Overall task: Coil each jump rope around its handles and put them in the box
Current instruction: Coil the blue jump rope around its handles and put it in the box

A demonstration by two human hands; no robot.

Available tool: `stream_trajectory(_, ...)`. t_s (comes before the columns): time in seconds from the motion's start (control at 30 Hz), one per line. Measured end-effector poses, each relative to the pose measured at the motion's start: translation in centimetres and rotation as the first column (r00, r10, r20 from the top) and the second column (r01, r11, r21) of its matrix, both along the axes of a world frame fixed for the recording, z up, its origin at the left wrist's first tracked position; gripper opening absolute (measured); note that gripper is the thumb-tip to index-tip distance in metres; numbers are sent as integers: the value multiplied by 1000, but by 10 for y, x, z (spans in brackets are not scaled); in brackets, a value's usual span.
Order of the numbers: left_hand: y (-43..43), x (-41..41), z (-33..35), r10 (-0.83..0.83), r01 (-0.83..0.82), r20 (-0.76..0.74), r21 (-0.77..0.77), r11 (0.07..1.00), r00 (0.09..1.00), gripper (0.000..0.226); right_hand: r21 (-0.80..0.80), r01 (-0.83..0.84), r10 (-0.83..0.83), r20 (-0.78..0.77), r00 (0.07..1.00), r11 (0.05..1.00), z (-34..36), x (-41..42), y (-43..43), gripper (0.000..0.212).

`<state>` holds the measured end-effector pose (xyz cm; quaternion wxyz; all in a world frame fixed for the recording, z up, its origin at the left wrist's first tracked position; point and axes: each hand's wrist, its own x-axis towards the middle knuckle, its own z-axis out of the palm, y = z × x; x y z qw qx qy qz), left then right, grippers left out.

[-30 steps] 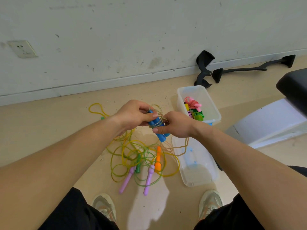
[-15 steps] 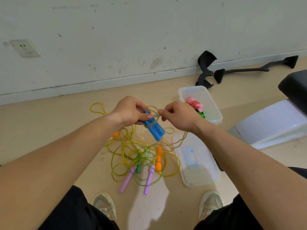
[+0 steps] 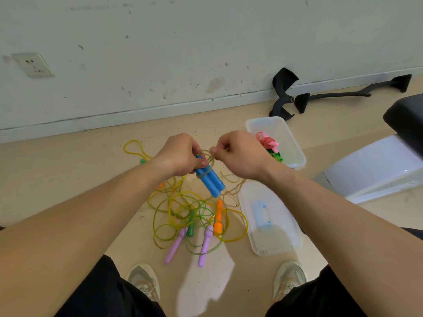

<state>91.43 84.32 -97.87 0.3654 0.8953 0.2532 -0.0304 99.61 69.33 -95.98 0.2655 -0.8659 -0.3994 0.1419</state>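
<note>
Blue handles held up in both hands, rope looped round them!

The left hand (image 3: 180,156) grips the paired blue handles (image 3: 211,180) at their top end, fingers curled round them. The right hand (image 3: 238,154) pinches the pale rope (image 3: 204,174) between thumb and forefinger just beside them. The bundle hangs above the floor (image 3: 68,175), over the tangle of ropes (image 3: 183,209). To the right, near the wall, the clear box (image 3: 295,154) holds a pink rope (image 3: 267,141) and a green rope (image 3: 275,155). Its lid (image 3: 274,239) lies on the nearer side.

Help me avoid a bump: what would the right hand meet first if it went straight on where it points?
Probably the left hand, which grips the blue handles; the right hand, pinching the rope, points at it, depth unclear.
</note>
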Motion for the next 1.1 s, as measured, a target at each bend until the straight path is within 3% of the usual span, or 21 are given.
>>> stream_trajectory(0.07,-1,-1,0,24,-24,-10,45,999,1000,13,-63,-90,98,142,985,994,2,-12,5,28)
stream_trajectory(0.13,-2,-2,1,17,-16,-9,89,996,1000,22,-45,-114,120,163,979,992,0,-14,5,26)
stream_trajectory(0.2,-6,-4,2,-7,6,3,123,992,1000,25,27,-61,57,133,990,998,0,-6,1,23)
stream_trajectory(0.27,-11,-4,3,-28,23,39,116,993,999,11,90,50,-60,114,992,995,-1,7,-5,20)
stream_trajectory(0.33,-14,-5,5,-42,32,97,104,994,994,11,122,158,-169,86,982,980,-5,21,-11,22)
stream_trajectory(0.5,-20,-7,17,-120,110,210,60,992,970,18,93,276,-274,-26,961,957,-16,41,-24,30)
stream_trajectory(0.63,-13,-8,14,-132,138,127,-38,990,983,18,87,250,-246,-48,968,964,-13,35,-21,29)
stream_trajectory(0.77,-4,-5,4,28,-26,23,-69,997,999,11,184,91,-98,30,995,979,3,11,-7,21)
stream_trajectory(0.9,-1,-3,1,95,-95,-5,-44,995,995,8,151,-72,66,46,997,986,7,-9,0,18)
stream_trajectory(1.0,-3,-6,-2,93,-93,2,-20,995,996,12,146,-49,48,9,999,988,7,-5,-3,19)
stream_trajectory(1.1,-9,-8,-1,39,-41,53,38,998,998,17,188,73,-73,-3,997,979,8,10,-9,19)
